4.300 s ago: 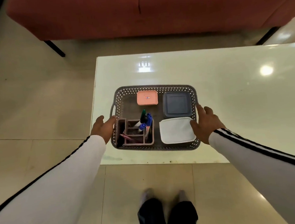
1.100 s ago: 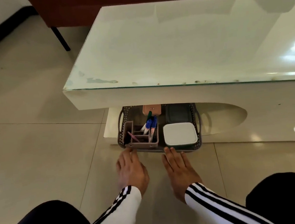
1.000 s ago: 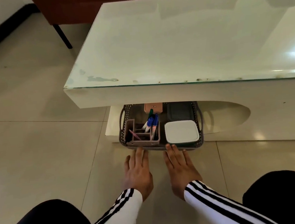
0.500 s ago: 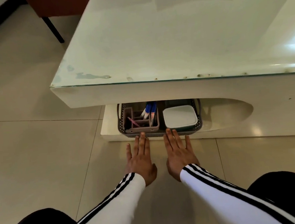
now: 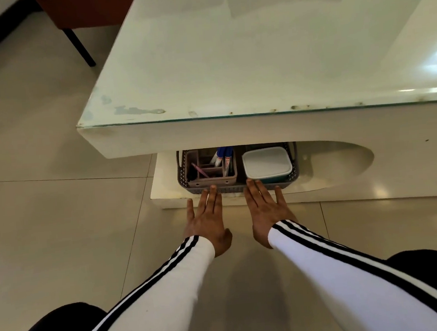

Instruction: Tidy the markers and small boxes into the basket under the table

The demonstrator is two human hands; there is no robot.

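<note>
The grey perforated basket (image 5: pixel 293 172) sits on the lower shelf under the white table (image 5: pixel 236 134), its back half hidden by the tabletop. Inside, a pink organiser (image 5: pixel 214 179) holds blue-capped markers (image 5: pixel 223 155) and a pink pen. To its right lies a white-lidded box (image 5: pixel 266 164). My left hand (image 5: pixel 207 220) lies flat with straight fingers, fingertips touching the basket's front wall. My right hand (image 5: pixel 267 211) is flat too, fingertips against the same wall.
The glass tabletop (image 5: pixel 255 56) overhangs the shelf. A red sofa with a black leg (image 5: pixel 80 48) stands at the far left. Beige floor tiles (image 5: pixel 54 232) surround me, and my dark-trousered knees are at the bottom corners.
The basket came down from the tabletop to the lower shelf. Over the last second both flat hands slid it further in under the table, hiding the pink and dark boxes at its back.
</note>
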